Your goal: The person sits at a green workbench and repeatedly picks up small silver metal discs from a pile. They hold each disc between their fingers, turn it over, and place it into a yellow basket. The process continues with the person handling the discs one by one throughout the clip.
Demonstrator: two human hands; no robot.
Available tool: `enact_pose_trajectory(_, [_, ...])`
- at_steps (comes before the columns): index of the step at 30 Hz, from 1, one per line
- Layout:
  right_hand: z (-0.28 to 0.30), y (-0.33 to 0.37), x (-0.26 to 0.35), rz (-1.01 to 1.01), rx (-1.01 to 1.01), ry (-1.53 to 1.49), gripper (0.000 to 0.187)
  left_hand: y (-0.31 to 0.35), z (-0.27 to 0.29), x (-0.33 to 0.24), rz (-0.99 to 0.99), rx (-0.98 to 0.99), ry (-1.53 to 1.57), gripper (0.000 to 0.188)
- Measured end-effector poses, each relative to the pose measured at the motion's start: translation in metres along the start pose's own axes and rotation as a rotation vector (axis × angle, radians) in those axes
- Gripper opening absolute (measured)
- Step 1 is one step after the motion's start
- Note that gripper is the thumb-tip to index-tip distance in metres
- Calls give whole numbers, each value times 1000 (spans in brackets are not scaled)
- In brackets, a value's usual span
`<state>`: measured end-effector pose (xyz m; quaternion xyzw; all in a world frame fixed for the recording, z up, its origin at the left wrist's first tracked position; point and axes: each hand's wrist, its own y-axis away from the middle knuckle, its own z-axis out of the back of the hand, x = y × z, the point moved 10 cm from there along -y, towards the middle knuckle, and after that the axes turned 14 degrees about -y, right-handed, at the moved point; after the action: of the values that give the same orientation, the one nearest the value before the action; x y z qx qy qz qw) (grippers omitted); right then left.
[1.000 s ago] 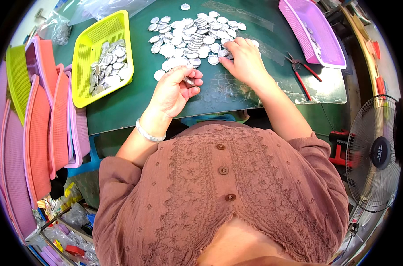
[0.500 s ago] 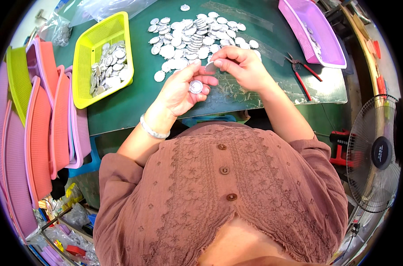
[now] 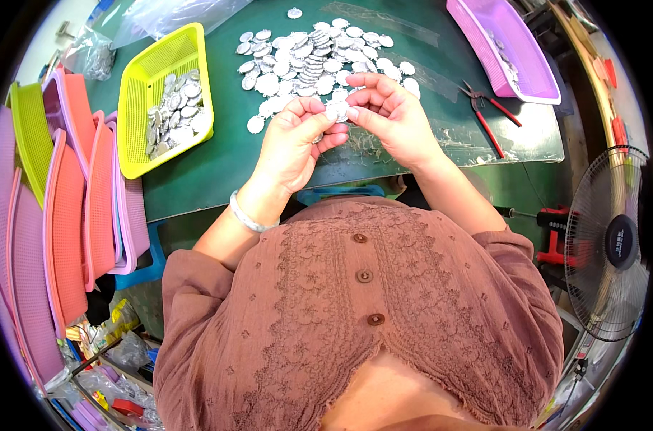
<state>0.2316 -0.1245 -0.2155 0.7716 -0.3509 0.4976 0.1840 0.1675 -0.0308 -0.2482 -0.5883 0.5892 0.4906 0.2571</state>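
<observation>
Between my two hands, in front of the pile, is a round silvery metal disc [image 3: 336, 111]. My left hand [image 3: 292, 144] pinches it from the left with thumb and forefinger, its other fingers curled beneath. A second disc appears partly tucked in those curled fingers, mostly hidden. From the other side my right hand [image 3: 399, 123] grips the disc's edge with its thumb and bent fingers. Just beyond the hands lies a loose pile of similar silvery discs [image 3: 315, 61] on the green table [image 3: 218, 154].
A yellow-green basket [image 3: 131, 122] with several discs stands left, a purple basket [image 3: 542, 93] far right. Red-handled pliers [image 3: 488, 134] lie near the right edge. Stacked baskets [image 3: 66, 244] crowd the left side; a fan [image 3: 605, 244] stands at the right. Plastic bags [image 3: 175, 14] lie far left.
My hands have come together, and the disc my right hand held apart is now between both. My left fingers have turned inward, covering the disc that showed in that hand.
</observation>
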Motion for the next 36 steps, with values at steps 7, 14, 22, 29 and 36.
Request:
enact_pose_trajectory(7, [2, 2, 6, 37, -54, -19, 38, 2, 1, -4, -5, -15, -27, 8])
enact_pose_trajectory(14, [-22, 17, 41, 497, -16, 426, 43, 7, -7, -11, -120, -29, -46, 19])
enact_pose_trajectory(22, [-11, 15, 54, 655, -59, 729, 37, 3, -4, 1, 68, 69, 105, 30])
enact_pose_trajectory(29, [25, -6, 24, 365, -18, 1256, 43, 0, -3, 5, 117, 150, 237, 33])
enact_pose_trajectory(36, [27, -9, 26, 368, -17, 1172, 43, 0, -1, 7, 121, 115, 187, 34])
